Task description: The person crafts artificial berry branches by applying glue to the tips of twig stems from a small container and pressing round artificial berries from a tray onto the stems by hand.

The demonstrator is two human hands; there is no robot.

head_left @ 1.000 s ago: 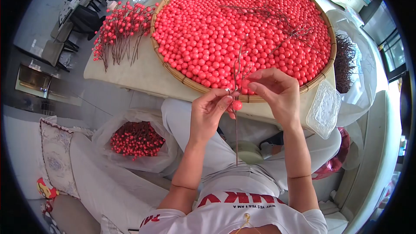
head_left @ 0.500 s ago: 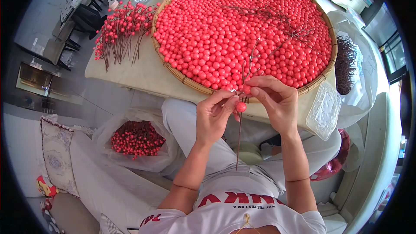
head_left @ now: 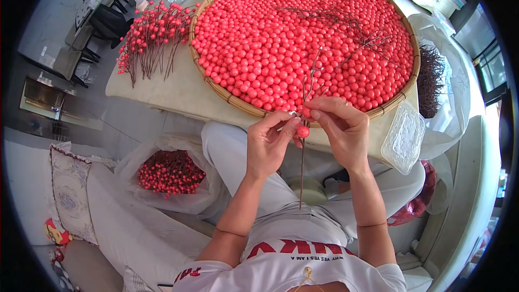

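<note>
Just off the near rim of a round woven basket [head_left: 231, 101], my two hands meet at a thin brown artificial branch [head_left: 301, 176]. Its stem hangs down toward my lap and its bare twigs point up over the basket. My left hand [head_left: 268, 146] is closed, pinching the branch near its fork. My right hand [head_left: 344, 127] pinches a red berry [head_left: 306, 112] against the branch with thumb and forefinger. Another red berry [head_left: 303, 131] sits on the branch just below the fingers. Loose red berries [head_left: 259, 48] fill the basket, with bare twigs [head_left: 359, 43] lying on top.
Finished berry stems [head_left: 157, 35] lie on the table [head_left: 135, 94] left of the basket. A plastic bag [head_left: 211, 189] of berry stems stands lower left. At right are a bag of dark bare stems [head_left: 431, 81] and a clear plastic tray [head_left: 404, 135].
The branch's hanging stem has swung slightly to the right. My right hand has shifted a little left, still pinching the berry, and the lower berry sits slightly higher.
</note>
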